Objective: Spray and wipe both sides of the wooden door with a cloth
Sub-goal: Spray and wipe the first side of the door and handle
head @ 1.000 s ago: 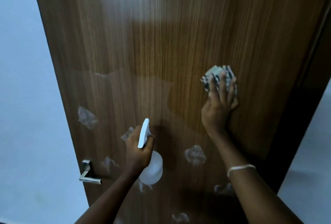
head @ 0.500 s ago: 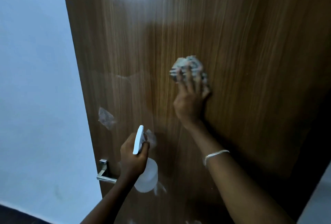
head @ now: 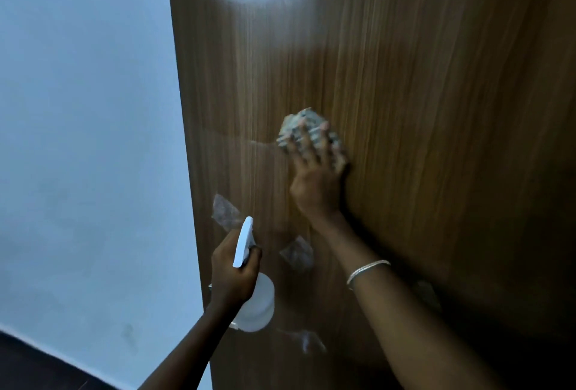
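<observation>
Since the earlier frame, cloth (head: 311, 137) and right hand (head: 314, 177) have slid leftward across the wooden door (head: 420, 109), toward its free edge. I read the cloth as bunched, pinned flat to the panel at mid-height under spread fingers (head: 307, 143). Left hand (head: 232, 274) is clenched round the white spray bottle (head: 255, 302), nozzle toward the door, held just off it. Pale patches (head: 297, 254) below are probably foam, though blur leaves this uncertain. Step in hand, as I judge it: wiping this face. Next move calls for drawing the cloth down through those patches; the far face remains.
</observation>
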Tool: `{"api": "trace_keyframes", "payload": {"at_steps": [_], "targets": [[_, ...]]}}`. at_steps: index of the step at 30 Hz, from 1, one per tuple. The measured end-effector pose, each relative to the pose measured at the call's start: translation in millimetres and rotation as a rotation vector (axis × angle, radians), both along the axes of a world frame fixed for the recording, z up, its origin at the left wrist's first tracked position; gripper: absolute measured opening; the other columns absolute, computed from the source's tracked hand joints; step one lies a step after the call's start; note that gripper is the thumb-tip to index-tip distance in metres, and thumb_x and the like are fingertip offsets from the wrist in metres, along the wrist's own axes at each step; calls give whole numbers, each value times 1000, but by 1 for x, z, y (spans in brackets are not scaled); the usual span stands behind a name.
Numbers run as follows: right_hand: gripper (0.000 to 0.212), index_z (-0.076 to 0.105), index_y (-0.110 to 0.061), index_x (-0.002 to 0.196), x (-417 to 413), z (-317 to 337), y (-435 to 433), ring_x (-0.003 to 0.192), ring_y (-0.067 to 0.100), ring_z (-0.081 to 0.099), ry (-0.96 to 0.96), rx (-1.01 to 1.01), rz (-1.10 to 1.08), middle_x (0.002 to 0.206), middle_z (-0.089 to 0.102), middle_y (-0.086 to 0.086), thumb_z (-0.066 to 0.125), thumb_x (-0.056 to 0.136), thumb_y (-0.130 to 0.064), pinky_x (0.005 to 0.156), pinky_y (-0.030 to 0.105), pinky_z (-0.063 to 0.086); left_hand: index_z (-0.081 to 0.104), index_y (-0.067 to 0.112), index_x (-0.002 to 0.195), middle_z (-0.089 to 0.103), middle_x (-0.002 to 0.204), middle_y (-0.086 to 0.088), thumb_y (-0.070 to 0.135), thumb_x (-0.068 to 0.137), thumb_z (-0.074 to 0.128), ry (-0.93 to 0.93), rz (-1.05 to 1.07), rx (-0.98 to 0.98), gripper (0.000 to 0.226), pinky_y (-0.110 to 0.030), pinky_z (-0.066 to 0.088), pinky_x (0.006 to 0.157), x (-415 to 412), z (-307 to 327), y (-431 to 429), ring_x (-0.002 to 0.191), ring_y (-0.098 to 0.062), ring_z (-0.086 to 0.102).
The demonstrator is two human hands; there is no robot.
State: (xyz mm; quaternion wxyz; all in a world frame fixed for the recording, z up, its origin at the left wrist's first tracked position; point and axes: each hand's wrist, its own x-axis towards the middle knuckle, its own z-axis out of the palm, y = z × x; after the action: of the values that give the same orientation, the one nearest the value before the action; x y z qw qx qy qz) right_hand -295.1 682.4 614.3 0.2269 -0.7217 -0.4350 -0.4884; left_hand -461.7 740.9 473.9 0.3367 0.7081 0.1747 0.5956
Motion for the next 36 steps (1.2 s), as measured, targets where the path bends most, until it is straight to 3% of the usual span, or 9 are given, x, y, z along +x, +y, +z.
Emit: {"api": "trace_keyframes", "payload": {"at_steps": [4,6,11,14,18,22,26,32,36], "targets": [[76,32,-28,158,5,-82,3,156,34,9,-266,-387,29,169,15,1,60,87,-30,119,55,18,68,15,97,69,82,3,13,87,67,-6,14,49,10,-14,53,62,-12,6,12,78,-13,69],[73,37,-28,156,17,-102,-27,155,33,15,-215,-317,-3,168,20,0,57,87,-42,115,53,24,65,21,105,70,88,10,13,87,69,-42,19,51,20,-10,55,66,-21,5,17,85,-8,70],[64,34,-31,157,5,-27,-9,156,31,14,64,159,-69,168,20,-3,42,96,-15,114,55,26,65,22,102,68,86,13,15,86,68,-47,21,41,17,-9,53,65,-34,5,37,83,-7,69],[67,35,-29,157,-22,-8,46,155,33,16,-28,7,14,167,23,0,44,93,-13,116,58,21,68,13,100,68,82,7,14,86,67,-11,31,60,13,-8,50,63,-35,9,46,79,-11,68],[73,32,-26,158,-18,-72,49,156,32,10,-285,-352,64,169,15,1,53,89,-12,119,53,18,67,13,96,66,80,9,12,86,65,-6,19,75,11,-7,48,62,-39,16,52,77,-11,67],[74,31,-28,158,-1,-91,1,156,30,13,-135,-130,-80,169,19,0,55,90,-10,115,54,27,66,15,99,67,85,13,16,86,67,-24,11,33,13,-8,52,65,-47,11,65,81,-8,70],[60,36,-29,156,-25,-15,50,155,31,18,31,177,-45,167,23,0,41,98,-14,113,54,29,65,20,104,68,87,13,17,87,68,-15,14,33,18,-10,55,66,-48,13,75,84,-8,70],[65,35,-24,157,-47,-66,111,155,34,17,-264,-277,113,168,21,2,52,94,-18,118,55,27,67,8,91,66,78,-3,12,86,65,28,50,65,7,-29,54,59,-48,19,89,71,-19,64],[74,40,-25,155,-26,-99,62,154,32,23,-205,-192,0,166,27,1,55,84,-8,116,52,24,65,12,89,64,77,3,12,86,65,20,37,72,4,-15,47,60,-57,19,98,70,-16,63]]}}
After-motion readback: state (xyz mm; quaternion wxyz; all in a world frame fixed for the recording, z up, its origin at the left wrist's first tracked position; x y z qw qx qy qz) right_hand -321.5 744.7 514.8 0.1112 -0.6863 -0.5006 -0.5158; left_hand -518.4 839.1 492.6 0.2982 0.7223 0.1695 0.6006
